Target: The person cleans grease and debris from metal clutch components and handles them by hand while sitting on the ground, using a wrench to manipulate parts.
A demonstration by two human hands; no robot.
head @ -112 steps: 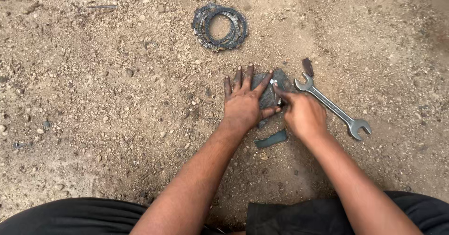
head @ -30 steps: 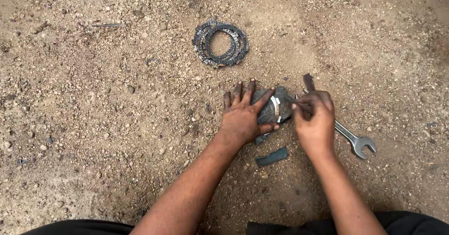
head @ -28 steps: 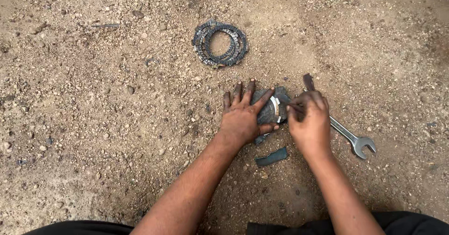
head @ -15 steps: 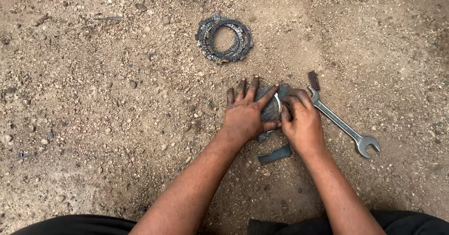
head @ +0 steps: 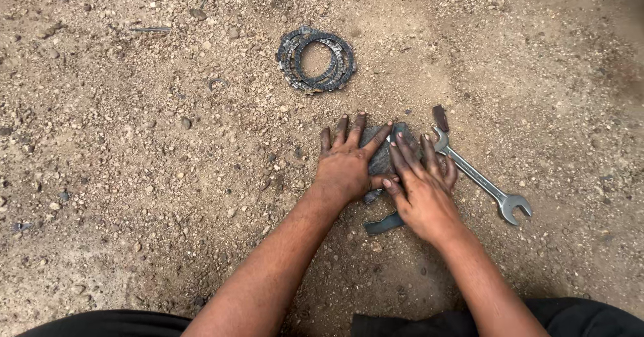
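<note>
Closest to me I see dark trousers [head: 463,320] at the bottom edge. Just past them a small dark strip [head: 384,223] lies on the dirt ground [head: 134,176], partly under my right hand [head: 422,189]. That hand lies flat and open, fingers spread, pressing on a dark grey flat piece [head: 380,154]. My left hand [head: 345,166] is flat and open too, its fingers resting on the same piece. Just beside the right hand lies a silver spanner [head: 479,179], with a small dark bit [head: 440,117] at its far end. Farther away sits a stack of dark rings [head: 317,60].
</note>
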